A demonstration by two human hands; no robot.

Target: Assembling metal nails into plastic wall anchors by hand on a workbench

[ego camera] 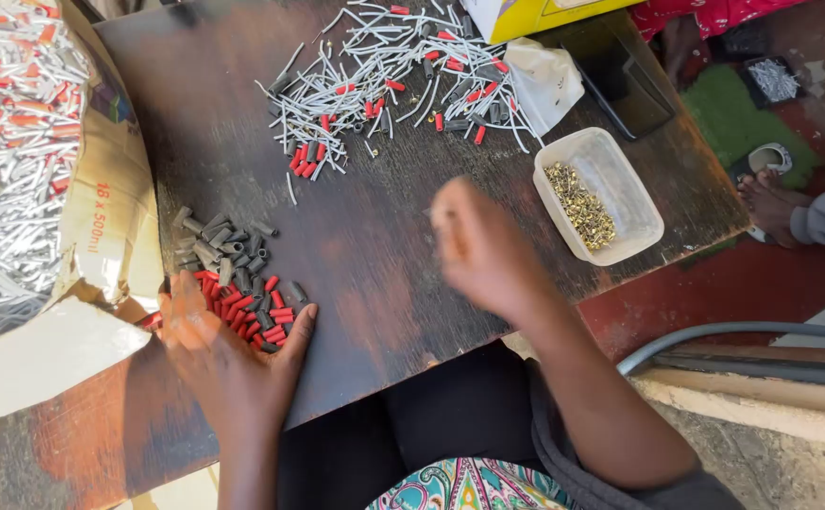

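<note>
Left hand (228,364) flat, grip released, beside red sleeves (254,316); plastic tub (634,231) of brass pieces (579,205).

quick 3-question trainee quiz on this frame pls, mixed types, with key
1. True or false: the left hand rests flat on the dark wooden board beside the pile of red and grey sleeves.
2. What does the clear plastic tray hold? A) small brass-coloured metal pieces B) red sleeves C) white wires
3. Fill in: the blurred right hand is raised between the tray and the scattered ____ wire pieces at the board's far side.

Key: 1 true; 2 A; 3 white
</note>
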